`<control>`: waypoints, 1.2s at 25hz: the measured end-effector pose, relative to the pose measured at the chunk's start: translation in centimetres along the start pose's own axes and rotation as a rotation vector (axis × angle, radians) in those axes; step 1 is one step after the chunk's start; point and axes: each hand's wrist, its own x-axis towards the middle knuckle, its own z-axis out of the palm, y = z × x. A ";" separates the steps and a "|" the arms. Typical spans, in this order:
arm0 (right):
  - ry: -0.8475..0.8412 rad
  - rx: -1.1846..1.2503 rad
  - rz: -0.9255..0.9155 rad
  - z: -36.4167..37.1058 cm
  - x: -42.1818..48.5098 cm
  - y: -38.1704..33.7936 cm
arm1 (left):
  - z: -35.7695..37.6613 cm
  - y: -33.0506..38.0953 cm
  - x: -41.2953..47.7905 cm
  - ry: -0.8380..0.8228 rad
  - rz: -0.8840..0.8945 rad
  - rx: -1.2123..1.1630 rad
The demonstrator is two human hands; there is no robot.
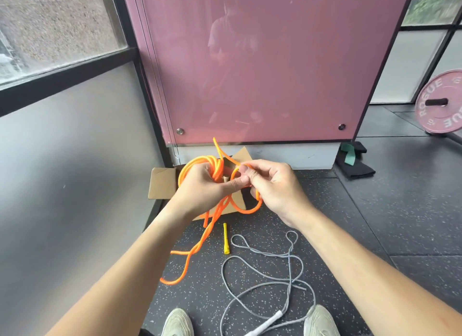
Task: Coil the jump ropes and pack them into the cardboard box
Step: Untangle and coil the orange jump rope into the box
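orange rope [200, 245], grey rope [262, 273]

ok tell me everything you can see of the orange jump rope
The orange jump rope is a smooth, bright cord that looks plastic. It is part coiled: the left hand grips a bundle of loops, the right hand pinches another loop beside it. The rest hangs down in front of the cardboard box and trails loose on the speckled floor.
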 end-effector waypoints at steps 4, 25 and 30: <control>-0.100 0.066 0.023 -0.6 0.3 -0.2 | 0.3 -0.3 0.2 0.018 0.019 -0.031; 0.067 0.156 0.163 0.9 0.0 0.1 | -0.8 -1.4 1.4 0.033 -0.319 -0.644; 0.633 1.061 0.356 -8.6 2.9 0.1 | -6.7 -3.7 1.8 0.243 -0.343 -0.756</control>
